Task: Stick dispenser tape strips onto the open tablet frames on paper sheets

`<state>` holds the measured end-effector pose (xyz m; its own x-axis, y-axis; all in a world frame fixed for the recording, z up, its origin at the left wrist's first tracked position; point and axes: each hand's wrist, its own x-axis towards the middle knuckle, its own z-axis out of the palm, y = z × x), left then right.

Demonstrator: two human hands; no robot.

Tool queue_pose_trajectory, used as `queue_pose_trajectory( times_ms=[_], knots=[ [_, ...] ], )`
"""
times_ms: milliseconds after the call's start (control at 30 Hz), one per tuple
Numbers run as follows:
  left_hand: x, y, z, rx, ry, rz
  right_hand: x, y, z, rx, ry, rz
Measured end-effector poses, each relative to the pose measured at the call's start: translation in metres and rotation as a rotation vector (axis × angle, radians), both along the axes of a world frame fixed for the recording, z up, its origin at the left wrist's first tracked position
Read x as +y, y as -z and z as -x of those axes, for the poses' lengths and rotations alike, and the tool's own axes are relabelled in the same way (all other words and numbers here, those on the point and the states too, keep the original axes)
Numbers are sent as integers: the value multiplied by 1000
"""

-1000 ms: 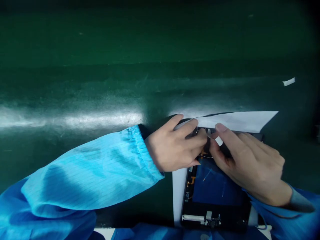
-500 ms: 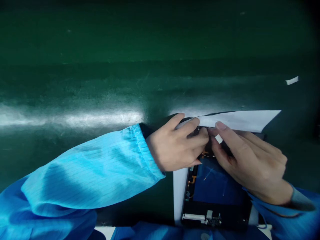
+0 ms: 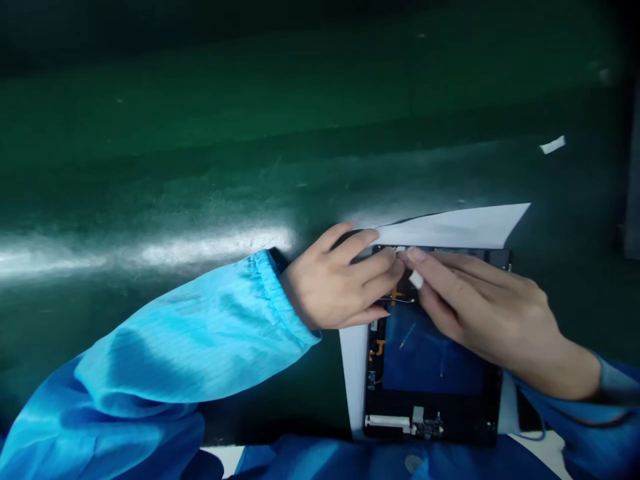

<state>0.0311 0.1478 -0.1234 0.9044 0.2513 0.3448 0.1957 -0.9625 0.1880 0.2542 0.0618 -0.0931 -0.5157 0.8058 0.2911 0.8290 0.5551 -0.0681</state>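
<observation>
An opened black device (image 3: 434,360) with a blue panel, orange flex strips and a small circuit board lies on white paper (image 3: 465,227). My left hand (image 3: 345,280) rests over its upper left corner, fingers spread, with no object visible in them. My right hand (image 3: 480,307) reaches in from the right over the device's upper part. Its thumb and fingers pinch a small white piece (image 3: 416,279). The fingertips of both hands nearly meet near the device's top edge, and what lies right beneath them is hidden.
A green work surface (image 3: 210,173) spreads beyond the hands. One small white strip (image 3: 553,145) lies on it at the upper right. A dark upright edge (image 3: 633,180) stands at the far right.
The view has shifted, so the device, paper and strip appear further left. My right hand has drawn slightly off the device's top edge, which shows more. The white piece remains in its fingers.
</observation>
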Motion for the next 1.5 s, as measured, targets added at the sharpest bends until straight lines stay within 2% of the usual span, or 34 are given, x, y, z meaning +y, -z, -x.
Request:
queue_pose_trajectory(
  times_ms=[200, 400, 533, 600, 700, 800, 933, 1000, 1133, 1200, 1267, 1333, 1433, 1500],
  knots=[
    [8, -1, 2, 63, 68, -46, -7, 15, -12, 389, 54, 141],
    [14, -6, 1, 92, 94, -13, -12, 4, -11, 402, 28, 82],
    [14, -14, 0, 138, 107, 31, -32, -5, -22, 433, 63, 80],
    [13, -17, 0, 181, 107, 50, -45, -5, -28, 503, 109, 158],
    [10, -20, -3, 180, 79, 51, -57, -3, -33, 695, 205, 378],
    [-1, -28, -11, -21, -4, 62, -58, -4, -31, 917, 221, 616],
    [-29, -50, -26, -281, -71, 341, -54, -11, -25, 964, 176, 737],
    [-46, -58, -31, -278, -79, 444, -56, -13, -22, 908, 136, 757],
    [-75, -63, -28, -211, -145, 391, -63, -15, -20, 912, 16, 881],
    [-85, -64, -22, -277, -190, 419, -66, -14, -20, 977, 20, 941],
    [-91, -65, -18, -380, -232, 545, -69, -14, -19, 1014, 71, 914],
    [-96, -66, -15, -447, -254, 682, -69, -17, -16, 999, 98, 784],
    [-100, -64, -14, -449, -226, 784, -66, -27, -8, 944, 24, 569],
    [-98, -60, -11, -404, -197, 779, -62, -32, -5, 895, -16, 464]
  ],
)
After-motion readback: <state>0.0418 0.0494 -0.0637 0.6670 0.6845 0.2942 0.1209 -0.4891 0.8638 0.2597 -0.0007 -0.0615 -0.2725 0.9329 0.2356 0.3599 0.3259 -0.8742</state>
